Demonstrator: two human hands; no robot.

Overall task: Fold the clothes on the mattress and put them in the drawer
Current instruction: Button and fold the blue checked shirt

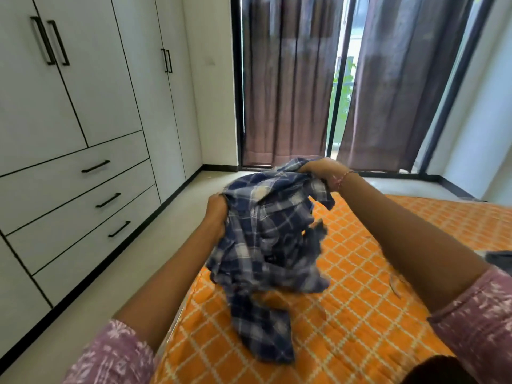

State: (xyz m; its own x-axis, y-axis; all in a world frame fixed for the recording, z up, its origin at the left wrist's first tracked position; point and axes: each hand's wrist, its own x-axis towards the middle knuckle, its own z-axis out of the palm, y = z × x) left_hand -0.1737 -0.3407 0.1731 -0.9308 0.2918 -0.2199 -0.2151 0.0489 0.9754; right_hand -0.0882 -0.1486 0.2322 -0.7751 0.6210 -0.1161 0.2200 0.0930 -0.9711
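Person mid first step: blue plaid shirt point(266, 239) lifted off orange quilted mattress point(388, 286), bunched, lower end trailing onto it. Left hand point(219, 214) curls round one edge of cloth, right hand point(321, 169) clutches the top, higher up. No fold made yet, looks like. Next probably needs shirt shaken out and laid flat, sleeves found. Wardrobe drawers point(83, 195) on left all closed, so one wants opening later. Another dark garment point(500, 259) at right edge.

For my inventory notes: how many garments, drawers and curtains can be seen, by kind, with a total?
Garments: 2, a plaid shirt held by both hands, left hand, right hand, and a grey garment at the edge
Drawers: 3
Curtains: 2
Total: 7
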